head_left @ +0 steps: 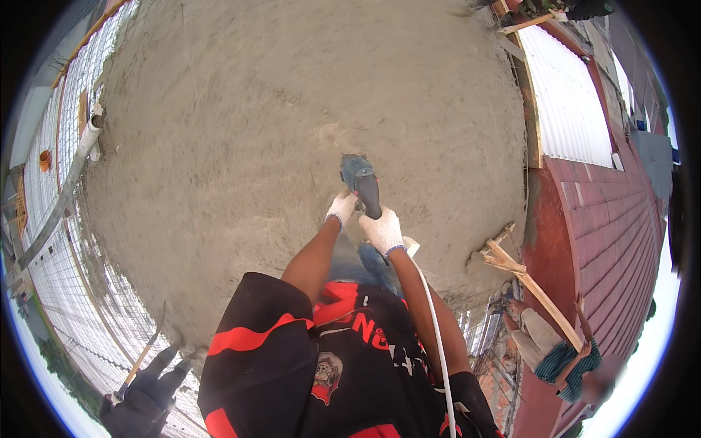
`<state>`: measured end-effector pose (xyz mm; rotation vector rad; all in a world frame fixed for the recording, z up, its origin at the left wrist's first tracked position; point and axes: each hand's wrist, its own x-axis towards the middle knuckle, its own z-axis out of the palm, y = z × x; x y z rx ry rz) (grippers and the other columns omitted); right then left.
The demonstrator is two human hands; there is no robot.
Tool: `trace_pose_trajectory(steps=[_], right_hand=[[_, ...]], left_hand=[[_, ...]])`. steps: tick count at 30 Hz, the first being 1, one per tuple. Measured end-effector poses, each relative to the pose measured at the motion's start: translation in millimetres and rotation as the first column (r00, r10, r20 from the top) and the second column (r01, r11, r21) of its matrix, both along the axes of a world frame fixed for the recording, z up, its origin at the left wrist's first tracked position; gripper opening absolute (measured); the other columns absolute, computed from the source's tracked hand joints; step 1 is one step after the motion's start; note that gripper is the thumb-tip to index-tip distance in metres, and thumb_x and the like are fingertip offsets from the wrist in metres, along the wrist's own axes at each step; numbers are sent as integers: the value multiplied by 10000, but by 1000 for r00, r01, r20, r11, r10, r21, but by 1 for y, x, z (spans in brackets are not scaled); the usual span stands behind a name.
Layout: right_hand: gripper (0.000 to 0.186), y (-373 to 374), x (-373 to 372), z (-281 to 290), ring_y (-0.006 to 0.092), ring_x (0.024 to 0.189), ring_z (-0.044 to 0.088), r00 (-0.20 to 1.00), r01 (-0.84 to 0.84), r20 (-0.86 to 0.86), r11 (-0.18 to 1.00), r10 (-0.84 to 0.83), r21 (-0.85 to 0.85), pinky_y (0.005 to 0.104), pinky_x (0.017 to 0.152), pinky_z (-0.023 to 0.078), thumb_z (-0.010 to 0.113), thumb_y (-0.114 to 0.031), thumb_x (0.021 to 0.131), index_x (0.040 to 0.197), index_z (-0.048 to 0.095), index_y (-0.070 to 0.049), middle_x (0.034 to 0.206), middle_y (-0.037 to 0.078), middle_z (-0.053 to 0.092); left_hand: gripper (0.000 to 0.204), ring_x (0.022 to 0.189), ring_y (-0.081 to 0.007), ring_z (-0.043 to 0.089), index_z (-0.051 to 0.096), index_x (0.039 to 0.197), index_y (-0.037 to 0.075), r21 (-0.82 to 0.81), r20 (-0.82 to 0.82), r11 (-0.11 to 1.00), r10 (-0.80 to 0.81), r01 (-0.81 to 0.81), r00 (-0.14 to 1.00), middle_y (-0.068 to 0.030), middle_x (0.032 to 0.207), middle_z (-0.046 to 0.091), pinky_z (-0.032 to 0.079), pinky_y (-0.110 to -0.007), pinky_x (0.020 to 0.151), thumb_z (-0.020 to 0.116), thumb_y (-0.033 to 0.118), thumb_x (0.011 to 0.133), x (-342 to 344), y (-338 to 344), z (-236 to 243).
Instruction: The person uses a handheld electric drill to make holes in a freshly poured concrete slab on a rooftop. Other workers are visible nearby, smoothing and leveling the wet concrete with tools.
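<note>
A blue and black power tool [359,175] is the landmark here, held by the person over a wide stretch of wet grey concrete [219,146]; whether its far end touches the surface, I cannot tell. The left hand [342,207], in a white knit glove, is closed against the left side of the tool, its fingertips partly hidden behind it. The right hand [382,231], gloved the same way, is curled shut around the dark handle at the tool's near end. Nearer the person than the tool, a white cable [436,328] runs back along the right forearm. Well to the left of the tool, a grey pipe [58,197] lies over wire mesh [55,117], with a small orange pot [45,160] beyond the pipe. To the tool's right are a white corrugated sheet [569,95] and, nearer the person, a red roof [613,219]. Right of the tool and nearer the person, a co-worker [569,369] in a striped shirt holds a wooden rake [544,298]. Far to its left and nearer, another co-worker [142,398] in dark clothes has a long-handled tool [146,350].
</note>
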<state>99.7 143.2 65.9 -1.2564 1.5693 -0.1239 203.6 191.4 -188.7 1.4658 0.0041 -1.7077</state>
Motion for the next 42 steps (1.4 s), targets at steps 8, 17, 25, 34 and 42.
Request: trace_pose_trajectory(steps=[8, 17, 25, 34, 42], right_hand=[[433, -14, 18, -48, 376, 934, 758, 988, -96, -116, 995, 97, 20, 452, 836, 579, 724, -314, 824, 1094, 739, 24, 928, 247, 761], [463, -44, 42, -40, 446, 1043, 737, 962, -228, -143, 972, 234, 56, 485, 906, 579, 713, -358, 832, 1090, 743, 25, 1023, 285, 761], [381, -44, 31, -48, 256, 732, 724, 982, -132, -131, 990, 136, 41, 396, 709, 567, 732, -263, 790, 1028, 733, 34, 780, 165, 725], [252, -19, 15, -27, 256, 745, 702, 997, 58, -58, 967, -45, 247, 399, 716, 552, 706, -124, 814, 1007, 651, 27, 767, 149, 677], [276, -6, 14, -14, 226, 740, 694, 992, 124, -69, 962, -110, 244, 397, 724, 555, 706, -99, 813, 1054, 641, 19, 805, 135, 693]], left_hand=[[579, 1124, -206, 667, 501, 1537, 69, -352, 215, 932, -15, 91, 977, -74, 1291, 680, 550, -384, 929, 616, 301, 1019, 8, 4, 41], [477, 1029, -176, 668, 602, 1460, 93, 82, -20, 984, 162, -160, 987, -53, 1250, 697, 553, -397, 860, 578, 344, 1055, 21, 12, 49], [676, 1202, -278, 675, 569, 1464, 22, 66, 313, 993, -117, 101, 943, -137, 1346, 701, 525, -384, 1016, 739, 393, 925, 16, 17, -26], [753, 1275, -404, 654, 534, 1481, 50, 53, 326, 961, -273, 271, 905, -225, 1406, 664, 521, -454, 1047, 798, 389, 863, 6, -20, -73], [565, 1164, -361, 684, 607, 1370, 57, -119, 96, 989, -82, 93, 992, -199, 1290, 702, 550, -447, 961, 769, 354, 917, -6, -8, -126]])
